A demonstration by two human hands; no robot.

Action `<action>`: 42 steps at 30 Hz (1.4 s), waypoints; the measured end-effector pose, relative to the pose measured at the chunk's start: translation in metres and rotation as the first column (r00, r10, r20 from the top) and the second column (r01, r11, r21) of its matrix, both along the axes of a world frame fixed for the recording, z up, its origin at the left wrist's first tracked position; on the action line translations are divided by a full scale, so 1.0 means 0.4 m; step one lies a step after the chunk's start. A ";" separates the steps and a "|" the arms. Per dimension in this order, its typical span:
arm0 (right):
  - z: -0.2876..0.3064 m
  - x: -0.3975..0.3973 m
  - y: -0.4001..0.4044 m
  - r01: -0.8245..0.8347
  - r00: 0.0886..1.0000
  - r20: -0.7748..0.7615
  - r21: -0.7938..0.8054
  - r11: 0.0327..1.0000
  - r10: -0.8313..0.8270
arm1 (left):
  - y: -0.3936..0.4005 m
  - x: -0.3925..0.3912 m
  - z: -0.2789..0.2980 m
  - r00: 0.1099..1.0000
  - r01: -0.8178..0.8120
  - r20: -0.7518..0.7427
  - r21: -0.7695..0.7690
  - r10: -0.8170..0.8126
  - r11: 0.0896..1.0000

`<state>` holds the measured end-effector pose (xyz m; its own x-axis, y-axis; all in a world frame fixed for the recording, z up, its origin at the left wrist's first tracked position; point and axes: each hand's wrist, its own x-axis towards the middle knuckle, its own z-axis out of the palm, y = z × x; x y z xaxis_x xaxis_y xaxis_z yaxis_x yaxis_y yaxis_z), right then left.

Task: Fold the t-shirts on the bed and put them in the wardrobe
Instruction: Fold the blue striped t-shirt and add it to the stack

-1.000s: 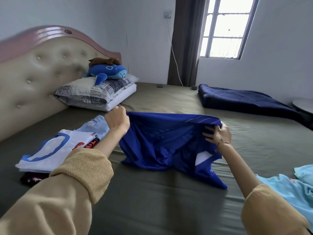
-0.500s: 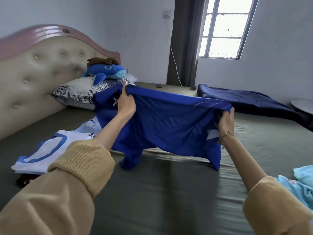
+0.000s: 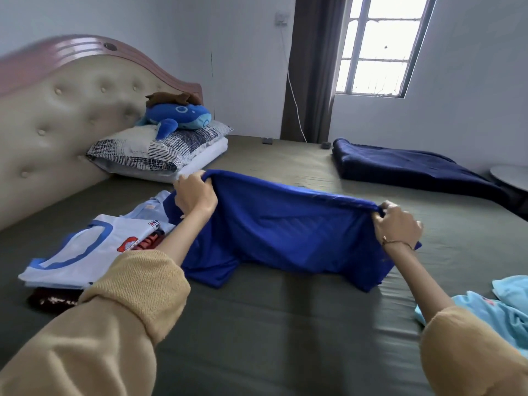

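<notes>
Folding is well under way, though plainly unfinished. A pile of folded t-shirts [image 3: 94, 247] is seen on the bed [image 3: 285, 338] at the left, a white one with a blue ring on top, a pale blue one under it at the far side, something red-striped peeking out between, and a dark garment at the bottom. A royal-blue t-shirt [image 3: 285, 232] is held stretched across the middle of the bed: one end of its upper edge is bunched in the left hand [image 3: 194, 192], fingers curled tightly round the cloth, and the other end is pinched in the right hand [image 3: 397, 224], likewise closed on the fabric. The top edge is kept raised while the lower part, sleeves included, is draped on the sheet. By the look of it, this shirt is only at its first fold.

More is judged to be left: at least one light-blue t-shirt [image 3: 497, 315] lies crumpled at the right edge of the bed, unfolded. And nothing has been carried to the wardrobe, which is nowhere in view.

Much is cut off. The light-blue heap is clipped by the frame, so its count cannot be told. The dark bottom garment is mostly covered, and the exact number in the pile is hard to make out.
</notes>
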<state>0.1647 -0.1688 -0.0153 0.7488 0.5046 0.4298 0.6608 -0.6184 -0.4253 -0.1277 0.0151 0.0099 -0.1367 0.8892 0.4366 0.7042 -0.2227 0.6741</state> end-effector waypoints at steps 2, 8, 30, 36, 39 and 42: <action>-0.050 0.011 -0.012 -0.032 0.999 0.001 -0.247 0.968 0.034 | -0.010 -0.010 -0.063 0.955 0.064 -0.291 0.025 -0.054 0.998; -0.218 -0.033 -0.052 -0.387 0.917 -0.309 -0.842 0.376 0.252 | -0.099 -0.053 -0.354 0.615 0.194 -0.615 -0.489 -0.494 0.851; -0.216 -0.159 -0.086 -0.221 0.972 -0.227 -0.815 0.536 0.056 | -0.206 -0.163 -0.319 0.433 0.067 -0.716 -0.581 -0.548 0.811; -0.164 -0.190 -0.078 -0.198 0.978 -0.194 -0.736 0.648 0.078 | -0.224 -0.127 -0.260 0.445 0.100 -0.740 -0.518 -0.504 0.850; -0.147 -0.203 -0.087 -0.203 0.976 -0.203 -0.724 0.659 0.078 | -0.229 -0.124 -0.242 0.451 0.123 -0.737 -0.508 -0.504 0.853; -0.142 -0.202 -0.090 -0.259 0.957 -0.284 -0.726 0.637 0.066 | -0.237 -0.131 -0.224 0.472 0.125 -0.696 -0.555 -0.541 0.822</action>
<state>0.0838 -0.2047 -0.0720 0.6427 0.7009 -0.3094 0.7358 -0.6772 -0.0057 -0.1800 -0.0798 -0.0798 0.4277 0.8817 -0.1991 0.8929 -0.4464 -0.0587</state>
